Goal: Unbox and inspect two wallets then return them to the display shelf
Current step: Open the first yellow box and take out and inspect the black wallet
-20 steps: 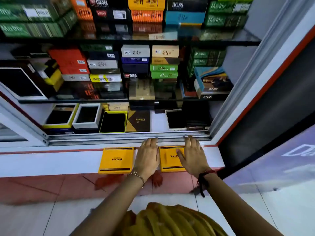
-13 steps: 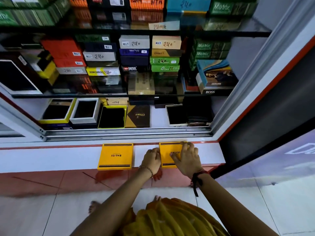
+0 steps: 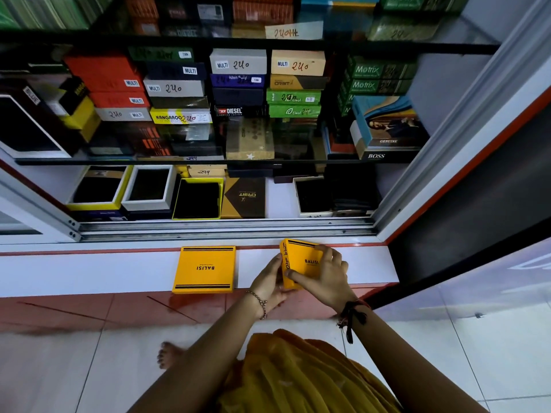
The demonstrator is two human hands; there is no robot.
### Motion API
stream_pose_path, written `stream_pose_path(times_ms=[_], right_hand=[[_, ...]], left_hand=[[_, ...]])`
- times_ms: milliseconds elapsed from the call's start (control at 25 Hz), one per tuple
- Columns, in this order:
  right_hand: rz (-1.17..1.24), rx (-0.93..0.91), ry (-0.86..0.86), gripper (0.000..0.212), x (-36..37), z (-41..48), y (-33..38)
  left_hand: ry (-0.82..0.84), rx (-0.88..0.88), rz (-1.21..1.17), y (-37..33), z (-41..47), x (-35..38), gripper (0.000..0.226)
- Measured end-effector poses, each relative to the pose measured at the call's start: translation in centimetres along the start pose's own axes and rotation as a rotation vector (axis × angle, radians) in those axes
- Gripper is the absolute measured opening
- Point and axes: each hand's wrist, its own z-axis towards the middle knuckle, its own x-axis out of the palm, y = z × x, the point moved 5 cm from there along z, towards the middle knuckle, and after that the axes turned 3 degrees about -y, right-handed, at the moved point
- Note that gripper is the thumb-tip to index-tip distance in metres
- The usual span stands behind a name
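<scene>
Two yellow boxes marked BALISI are on the white ledge (image 3: 89,272) in front of the display shelf. The left yellow box (image 3: 205,269) lies flat and closed, untouched. The right yellow box (image 3: 299,262) is tilted up off the ledge, its left side lifted. My left hand (image 3: 269,283) grips its left edge from below. My right hand (image 3: 326,274) holds its top face, thumb on the near edge. The box is closed and its contents are hidden.
The open display shelf (image 3: 226,228) behind the ledge holds open boxes with black wallets on the bottom level and stacked wallet boxes on the glass shelves above. A sliding-door track runs along its front. A white and red frame (image 3: 447,162) rises at the right. Tiled floor lies below.
Both hands moved from resting flat on the right box to gripping it. The box has been tilted and raised off the ledge. The left box has not moved.
</scene>
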Motion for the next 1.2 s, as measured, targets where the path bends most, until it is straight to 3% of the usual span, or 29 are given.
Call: stream_pose_path(times_ms=[200,400,520,600,760,840,920,1080,1200], right_hand=[[0.260,-0.003,0.021,0.104,-0.4,-1.0,0.6],[1.260,0.181,0.209,0.055,-1.6,-1.5,-1.4],[1.469,0.309,0.191,0.045,-0.8,-2.1,-3.3],[1.354,0.361,0.080,0.033,-0.3,-2.3,-4.5],[0.771,0.257,-0.159,0.019,-0.9,-1.8,-5.8],[0.570,0.163,-0.211,0.007,-1.0,-1.7,-5.5],[0.458,0.079,-0.196,0.008,-0.9,-1.6,-5.1],[0.254,-0.020,-0.134,0.050,-1.3,-0.9,-5.3],[0.147,-0.070,-0.103,0.068,-1.7,-0.4,-5.3]], left_hand=[[-0.027,-0.027,-0.128,0.5,-0.5,0.2,0.059],[-0.146,0.083,-0.196,-0.8,-0.6,-2.3,0.042],[-0.195,0.082,-0.108,-1.5,-0.8,-2.2,0.037],[-0.265,0.154,0.022,-1.8,-0.8,-2.1,0.027],[-0.472,0.440,0.568,-2.6,-0.7,-2.6,0.031],[-0.485,0.501,0.661,-2.9,-0.8,-1.9,0.030],[-0.488,0.510,0.682,-3.4,-0.8,-1.5,0.030],[-0.436,0.489,0.741,-3.6,-0.7,-1.5,0.039],[-0.473,0.499,0.759,-3.8,-1.3,-1.8,0.041]])
